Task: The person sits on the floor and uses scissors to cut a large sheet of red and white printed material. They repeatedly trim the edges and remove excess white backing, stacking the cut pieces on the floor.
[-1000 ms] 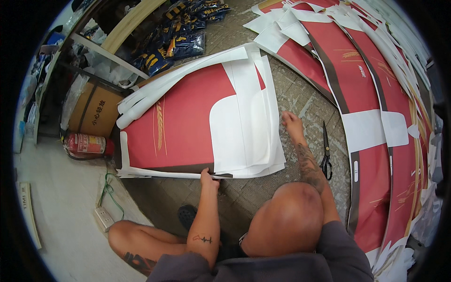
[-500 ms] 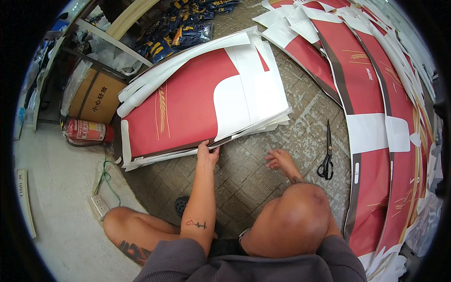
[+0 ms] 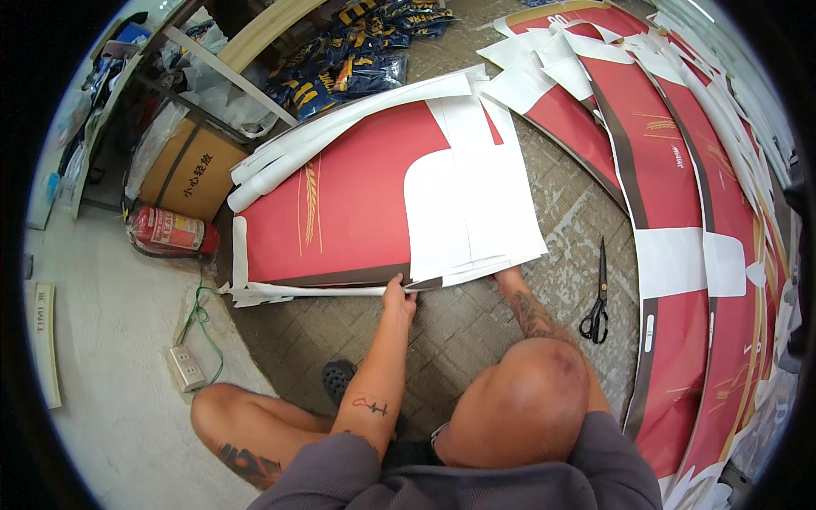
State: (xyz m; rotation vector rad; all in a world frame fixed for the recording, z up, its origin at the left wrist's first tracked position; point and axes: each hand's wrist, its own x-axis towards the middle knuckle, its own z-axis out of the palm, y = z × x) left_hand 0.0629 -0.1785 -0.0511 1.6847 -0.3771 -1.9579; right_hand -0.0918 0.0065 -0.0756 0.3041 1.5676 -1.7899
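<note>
Most of the right hand point(image 3: 507, 277) is covered by the near right corner of the stack of red and white sheets point(image 3: 357, 204), so whether its fingers are spread, pressed together or pinching anything just can't be told. The left hand point(image 3: 398, 295) is shown better: the stack's near edge is pinched there, thumb on top, the other fingers mostly hidden underneath. The sheets can't really be counted, and the far left side is covered by a curled white roll point(image 3: 280, 170). The big pile of similar red sheets point(image 3: 671, 178) on the right is partly swallowed by the dark fisheye rim.

As for the surface, the stack is set down on the floor point(image 3: 408, 340), worn and patchy grey-brown, right in front of the person. Black scissors point(image 3: 602, 293) are laid between stack and pile. Over on the left, a cardboard box point(image 3: 174, 178) and a plastic-wrapped red fire extinguisher point(image 3: 174, 231) are parked together, with a socket point(image 3: 185, 367) and green cord point(image 3: 200, 314) nearer. Farther back, dark blue bagged items point(image 3: 357, 64) are heaped up, contents hard to make out.
</note>
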